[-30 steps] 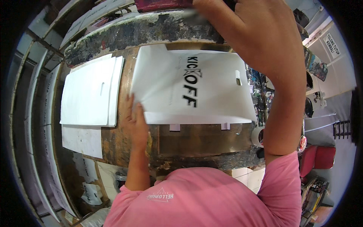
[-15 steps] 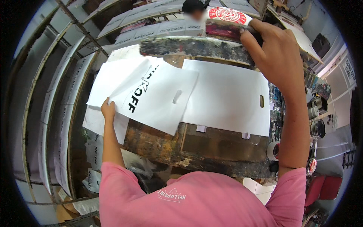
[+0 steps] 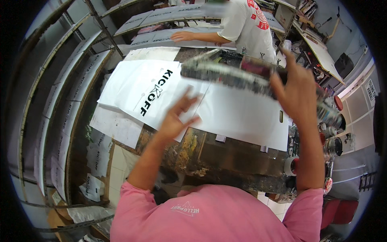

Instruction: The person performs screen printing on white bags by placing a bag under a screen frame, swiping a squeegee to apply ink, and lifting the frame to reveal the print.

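Observation:
My right hand (image 3: 296,90) grips the near right corner of a paint-stained screen printing frame (image 3: 229,76), which is tilted up and blurred by motion. Beneath it, a blank white bag (image 3: 246,115) with an oval handle hole lies flat on the stained printing table (image 3: 238,157). My left hand (image 3: 176,117) is open, its fingers spread and slightly blurred, over the right part of a white bag with black lettering (image 3: 141,86). That printed bag lies left of the blank one, on top of other white sheets. I cannot tell whether my left hand touches it.
Racks (image 3: 74,117) holding printed bags stand at the left, and more shelves (image 3: 161,18) at the back. A co-worker in a white shirt (image 3: 250,30) reaches toward bags across the table. Cans and jars (image 3: 332,147) crowd the right side. A red chair (image 3: 340,211) stands lower right.
My left hand has released the printed bag's edge and moved right, fingers spread. The printed bag now lies flatter on the left. The frame's left end has shifted right and its tilt changed.

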Demonstrator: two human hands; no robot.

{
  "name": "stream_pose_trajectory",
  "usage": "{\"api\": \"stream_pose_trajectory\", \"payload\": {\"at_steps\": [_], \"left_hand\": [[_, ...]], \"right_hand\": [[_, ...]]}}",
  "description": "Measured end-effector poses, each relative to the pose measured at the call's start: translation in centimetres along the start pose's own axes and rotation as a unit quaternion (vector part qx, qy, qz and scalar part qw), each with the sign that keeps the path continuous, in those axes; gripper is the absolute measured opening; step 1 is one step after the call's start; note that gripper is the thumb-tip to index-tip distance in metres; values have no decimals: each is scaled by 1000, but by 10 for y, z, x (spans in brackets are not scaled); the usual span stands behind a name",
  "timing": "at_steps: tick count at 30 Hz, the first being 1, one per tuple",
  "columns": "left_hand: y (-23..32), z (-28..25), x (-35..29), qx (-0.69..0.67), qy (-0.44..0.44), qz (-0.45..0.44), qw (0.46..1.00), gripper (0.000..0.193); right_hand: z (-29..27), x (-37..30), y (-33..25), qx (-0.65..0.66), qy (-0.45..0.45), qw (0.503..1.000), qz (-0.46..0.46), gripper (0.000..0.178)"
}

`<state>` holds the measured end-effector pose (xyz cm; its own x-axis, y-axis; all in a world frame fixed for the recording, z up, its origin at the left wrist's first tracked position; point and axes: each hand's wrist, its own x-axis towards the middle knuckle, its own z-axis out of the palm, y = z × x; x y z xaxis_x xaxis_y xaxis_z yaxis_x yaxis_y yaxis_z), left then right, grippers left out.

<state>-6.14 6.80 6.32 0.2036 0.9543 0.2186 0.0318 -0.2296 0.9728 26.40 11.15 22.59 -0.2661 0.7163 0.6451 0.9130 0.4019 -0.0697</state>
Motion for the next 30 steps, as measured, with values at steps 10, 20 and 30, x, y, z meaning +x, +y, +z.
{"api": "stream_pose_trajectory", "payload": {"at_steps": [10, 20, 30], "left_hand": [[-84, 97, -97, -467, 147, -317, 813, 114], [-113, 108, -108, -374, 186, -357, 835, 111], [-119, 105, -108, -367, 185, -354, 840, 99]], "right_hand": [[96, -205, -1, 149, -311, 938, 21, 42], [193, -174, 40, 100, -272, 957, -16, 59], [339, -19, 149, 20, -147, 987, -54, 34]]}}
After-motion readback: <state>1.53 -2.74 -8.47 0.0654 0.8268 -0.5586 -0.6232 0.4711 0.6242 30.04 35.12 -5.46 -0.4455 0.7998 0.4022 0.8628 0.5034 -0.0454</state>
